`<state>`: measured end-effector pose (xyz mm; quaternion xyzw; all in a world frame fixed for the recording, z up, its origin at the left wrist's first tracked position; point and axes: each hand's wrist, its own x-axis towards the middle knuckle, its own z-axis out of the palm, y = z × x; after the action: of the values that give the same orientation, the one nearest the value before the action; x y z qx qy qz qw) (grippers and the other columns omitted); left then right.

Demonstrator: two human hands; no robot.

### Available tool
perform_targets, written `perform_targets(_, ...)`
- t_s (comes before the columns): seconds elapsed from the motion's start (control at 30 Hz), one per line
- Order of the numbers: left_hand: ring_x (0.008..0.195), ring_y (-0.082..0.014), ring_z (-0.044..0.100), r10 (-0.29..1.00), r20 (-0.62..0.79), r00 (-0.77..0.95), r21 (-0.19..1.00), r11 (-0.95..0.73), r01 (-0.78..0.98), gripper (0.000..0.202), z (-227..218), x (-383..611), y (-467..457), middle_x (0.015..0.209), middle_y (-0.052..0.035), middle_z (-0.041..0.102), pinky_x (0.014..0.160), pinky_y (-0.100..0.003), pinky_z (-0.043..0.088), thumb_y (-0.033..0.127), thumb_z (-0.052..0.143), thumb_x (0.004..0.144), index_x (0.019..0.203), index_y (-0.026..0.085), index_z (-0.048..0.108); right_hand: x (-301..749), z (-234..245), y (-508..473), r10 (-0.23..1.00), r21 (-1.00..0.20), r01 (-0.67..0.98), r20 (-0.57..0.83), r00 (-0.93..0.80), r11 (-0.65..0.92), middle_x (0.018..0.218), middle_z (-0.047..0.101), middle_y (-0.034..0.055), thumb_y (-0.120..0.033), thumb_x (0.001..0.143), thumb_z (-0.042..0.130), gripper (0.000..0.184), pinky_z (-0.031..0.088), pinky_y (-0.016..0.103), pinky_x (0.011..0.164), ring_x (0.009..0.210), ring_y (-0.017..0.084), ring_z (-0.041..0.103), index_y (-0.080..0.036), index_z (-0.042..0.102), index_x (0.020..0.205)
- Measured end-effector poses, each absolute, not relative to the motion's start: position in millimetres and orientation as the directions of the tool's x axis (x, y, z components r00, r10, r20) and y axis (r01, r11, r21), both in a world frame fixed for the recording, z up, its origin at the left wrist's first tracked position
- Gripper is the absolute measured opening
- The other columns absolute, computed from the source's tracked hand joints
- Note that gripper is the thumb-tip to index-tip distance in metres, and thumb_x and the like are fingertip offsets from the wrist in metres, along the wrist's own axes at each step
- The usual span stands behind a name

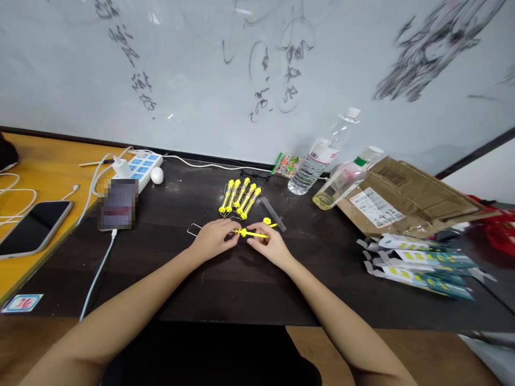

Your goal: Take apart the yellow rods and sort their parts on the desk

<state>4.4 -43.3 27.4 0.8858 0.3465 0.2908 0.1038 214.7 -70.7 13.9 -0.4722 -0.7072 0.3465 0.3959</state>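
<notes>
A thin yellow plastic rod (257,235) with a knobbed end lies between my hands, just above the dark table. My left hand (215,239) is closed in a pinch at its knobbed end, where a bit of metal shows. The fingers of my right hand (273,247) are curled around the rod's other part. A bent wire piece (193,229) sticks out left of my left hand. A small yellow round piece (267,220) and a clear plastic tube (273,213) lie beyond my right hand. Several yellow-ended clear tubes with wire frames (239,198) lie grouped behind.
At left are a power strip (145,165), a white ball-shaped object (156,175), a blurred phone (118,206) and another phone (34,228). Two bottles (314,166), a cardboard parcel (386,198) and flattened printed boxes (422,268) stand or lie at right. Glasses (255,174) lie near the whiteboard.
</notes>
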Motion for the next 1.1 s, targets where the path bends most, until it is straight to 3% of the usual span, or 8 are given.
perform_targets(0.13,0.078,-0.0148,0.059,0.655,0.421,0.627,0.341,-0.755,0.56,0.017,26.2,4.7,-43.7,0.081,0.0001,0.062,0.073,-0.025,0.043,0.023,0.052,0.084,0.098,0.021,0.061,213.2,16.0,-76.3,0.915,-0.632,0.665,0.324,-0.24,0.398,0.062,0.052,-0.0034,-0.042,0.075,0.067,0.04,0.038,0.022,0.054,0.053,0.01,0.046,-0.022,0.064,0.108)
perform_targets(0.27,0.076,-0.0145,0.058,0.639,0.397,0.658,0.316,-0.769,0.556,0.016,25.8,6.0,-45.5,0.08,0.0001,0.062,0.07,-0.024,0.041,0.025,0.052,0.084,0.097,0.022,0.061,210.7,16.6,-78.2,0.891,-0.544,0.715,0.366,-0.27,0.44,0.066,0.057,-0.0009,-0.042,0.079,0.062,0.029,0.039,0.023,0.058,0.059,0.012,0.051,-0.021,0.066,0.099)
perform_targets(0.43,0.071,-0.0126,0.055,0.723,0.459,0.517,0.422,-0.689,0.589,0.013,31.1,3.1,-44.9,0.079,0.0007,0.059,0.066,-0.023,0.04,0.021,0.052,0.081,0.09,0.02,0.06,212.9,16.5,-74.7,0.884,-0.593,0.671,0.408,-0.228,0.446,0.067,0.057,0.0001,-0.034,0.079,0.062,0.019,0.041,0.025,0.06,0.062,0.013,0.051,-0.02,0.064,0.091)
perform_targets(0.67,0.062,-0.0106,0.049,0.847,0.503,0.173,0.671,-0.508,0.539,0.016,36.3,-3.8,-38.8,0.082,-0.001,0.054,0.061,-0.023,0.039,0.028,0.043,0.089,0.086,0.018,0.055,231.3,30.3,-66.4,0.913,-0.797,0.491,0.409,0.008,0.353,0.066,0.053,-0.0013,-0.032,0.076,0.062,0.018,0.04,0.024,0.054,0.056,0.011,0.048,-0.019,0.053,0.083)
perform_targets(0.77,0.065,-0.0116,0.05,0.855,0.5,0.137,0.702,-0.493,0.514,0.018,36.2,-4.4,-36.4,0.08,-0.0009,0.053,0.062,-0.023,0.039,0.029,0.043,0.09,0.082,0.018,0.055,243.7,34.5,-61.3,0.914,-0.834,0.45,0.397,0.087,0.32,0.071,0.052,-0.0014,-0.031,0.073,0.063,0.022,0.042,0.024,0.055,0.058,0.011,0.048,-0.019,0.048,0.085)
perform_targets(0.87,0.065,-0.0115,0.05,0.862,0.483,0.155,0.705,-0.487,0.516,0.019,36.4,-3.4,-36.8,0.078,-0.0004,0.053,0.062,-0.023,0.039,0.029,0.044,0.089,0.079,0.017,0.055,253.4,34.3,-57.8,0.937,-0.818,0.5,0.348,0.034,0.285,0.071,0.052,-0.0017,-0.029,0.072,0.062,0.021,0.042,0.023,0.055,0.057,0.01,0.048,-0.02,0.046,0.083)
perform_targets(0.97,0.063,-0.0112,0.049,0.87,0.461,0.177,0.694,-0.478,0.539,0.019,36.8,-2.0,-38.9,0.077,-0.0001,0.054,0.062,-0.023,0.038,0.029,0.044,0.088,0.078,0.017,0.055,256.3,33.4,-58.2,0.967,-0.723,0.655,0.252,-0.046,0.22,0.067,0.053,-0.0025,-0.029,0.072,0.06,0.017,0.04,0.023,0.054,0.056,0.011,0.049,-0.02,0.048,0.08)
perform_targets(1.1,0.062,-0.0115,0.05,0.875,0.445,0.191,0.674,-0.468,0.572,0.02,36.3,-1.4,-39.8,0.076,-0.0001,0.055,0.062,-0.024,0.038,0.03,0.045,0.087,0.077,0.018,0.056,254.3,35.0,-61.2,0.975,-0.465,0.872,0.217,-0.054,0.152,0.069,0.055,-0.001,-0.032,0.073,0.061,0.014,0.035,0.024,0.055,0.059,0.013,0.051,-0.02,0.055,0.075)
